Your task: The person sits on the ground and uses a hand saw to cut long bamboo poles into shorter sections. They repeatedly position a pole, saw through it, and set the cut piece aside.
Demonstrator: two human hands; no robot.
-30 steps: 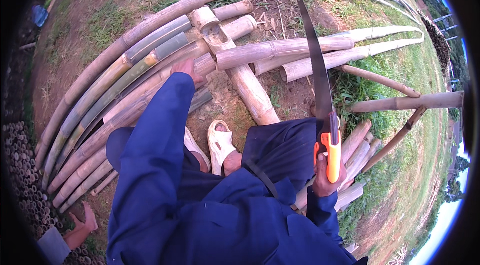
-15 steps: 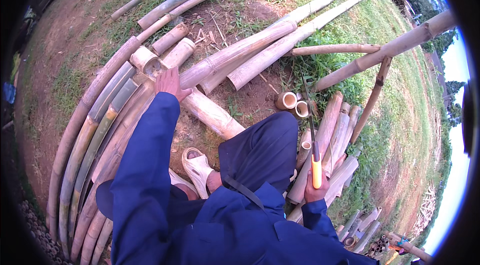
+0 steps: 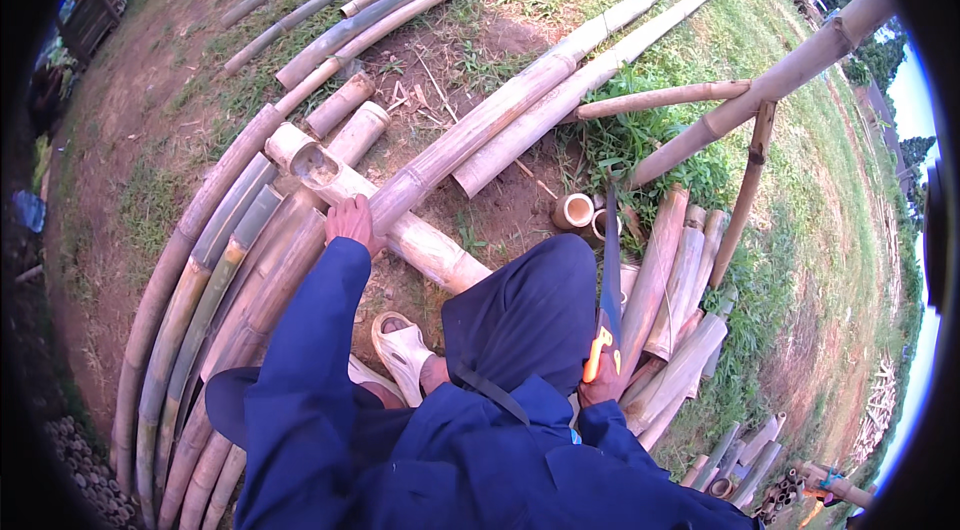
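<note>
My left hand (image 3: 352, 223) grips the near end of a long bamboo pole (image 3: 460, 145), its fingers bent at the cut end. The pole rests across a thick, pale bamboo log (image 3: 435, 252) lying on the ground, with a hollow notch cut near its far left end. In my right hand (image 3: 600, 382), beside my right knee, is a handsaw (image 3: 611, 275) held by its orange-yellow handle. Its blade points away from me, apart from the pole. A second long bamboo pole (image 3: 560, 110) lies alongside the first.
Several long bamboo poles (image 3: 165, 330) curve along my left. Short cut pieces (image 3: 360, 133) lie beyond the log. To the right are bamboo cups (image 3: 574, 211), several split lengths (image 3: 660, 260) and a bamboo post frame (image 3: 740, 120). My sandalled foot (image 3: 402, 350) is beside the log.
The pole's near end has come toward me along the log with my left hand. My right hand has drawn the saw nearer and leftward, and the blade has turned to show its flat side.
</note>
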